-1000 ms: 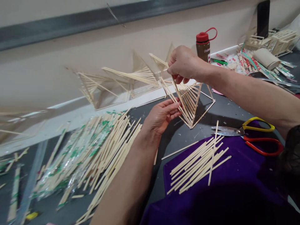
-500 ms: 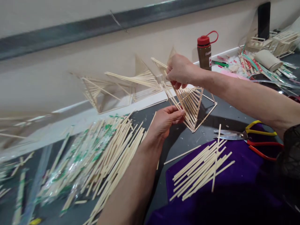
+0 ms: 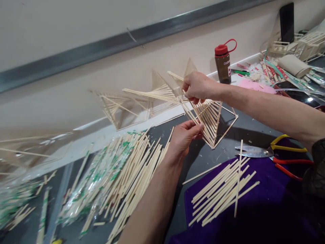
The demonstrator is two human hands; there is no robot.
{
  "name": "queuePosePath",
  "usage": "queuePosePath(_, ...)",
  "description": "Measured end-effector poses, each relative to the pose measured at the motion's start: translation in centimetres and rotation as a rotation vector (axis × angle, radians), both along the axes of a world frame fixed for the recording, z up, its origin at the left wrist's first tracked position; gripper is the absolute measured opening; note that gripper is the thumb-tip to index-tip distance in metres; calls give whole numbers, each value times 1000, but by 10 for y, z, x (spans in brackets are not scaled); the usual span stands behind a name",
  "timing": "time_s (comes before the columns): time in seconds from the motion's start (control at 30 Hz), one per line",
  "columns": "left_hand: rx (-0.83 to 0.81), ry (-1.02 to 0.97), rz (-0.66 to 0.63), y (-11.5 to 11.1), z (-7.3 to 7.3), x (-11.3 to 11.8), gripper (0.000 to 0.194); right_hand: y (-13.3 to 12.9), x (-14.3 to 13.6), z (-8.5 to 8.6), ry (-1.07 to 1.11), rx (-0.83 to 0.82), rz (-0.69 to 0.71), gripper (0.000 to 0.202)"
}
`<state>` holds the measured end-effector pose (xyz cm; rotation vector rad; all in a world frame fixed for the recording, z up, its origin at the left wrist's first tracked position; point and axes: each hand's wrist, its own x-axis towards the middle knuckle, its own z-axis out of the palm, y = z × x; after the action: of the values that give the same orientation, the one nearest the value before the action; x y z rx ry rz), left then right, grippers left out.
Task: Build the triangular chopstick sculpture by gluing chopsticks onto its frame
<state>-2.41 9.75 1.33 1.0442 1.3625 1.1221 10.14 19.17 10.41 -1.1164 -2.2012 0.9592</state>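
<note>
A lattice structure of thin wooden sticks [image 3: 212, 118] stands on the dark table. Low on its left side, my left hand [image 3: 186, 135] pinches a stick between thumb and fingers. Higher up, my right hand [image 3: 197, 87] has its fingers closed on a stick at the structure's upper part; the fingertips are partly hidden. More fanned stickwork [image 3: 154, 93] extends leftward behind the hands, along the wall. Loose cut sticks [image 3: 220, 193] lie on a purple cloth [image 3: 271, 193] in front, with one stick lying across them.
Scissors [image 3: 269, 151] with yellow and red handles lie at the right. A brown bottle [image 3: 223, 67] with a red lid stands behind my right forearm. Many sticks [image 3: 132, 166], some in plastic wrappers, cover the left. A phone [image 3: 286, 23] leans at the back right.
The camera view has shifted, so the whole scene sits slightly lower and further right. Both hands keep nearly the same places on the structure.
</note>
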Motion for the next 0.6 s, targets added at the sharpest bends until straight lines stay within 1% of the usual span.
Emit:
queuePosePath(0.17, 6, 1, -6, 0, 1, 1, 29, -1, 0, -2, 41, -43, -13, 14)
queuePosePath(0.33, 14, 3, -5, -1, 1, 2, 29, -8, -3, 0, -8, -62, -48, 19)
queuePosePath(0.47, 22, -10, -20, -1, 1, 2, 26, -12, -2, 1, -6, -71, -31, 24)
queuePosePath(0.6, 34, -15, -29, -1, 0, 2, 24, -11, -3, -2, 16, -67, -19, 25)
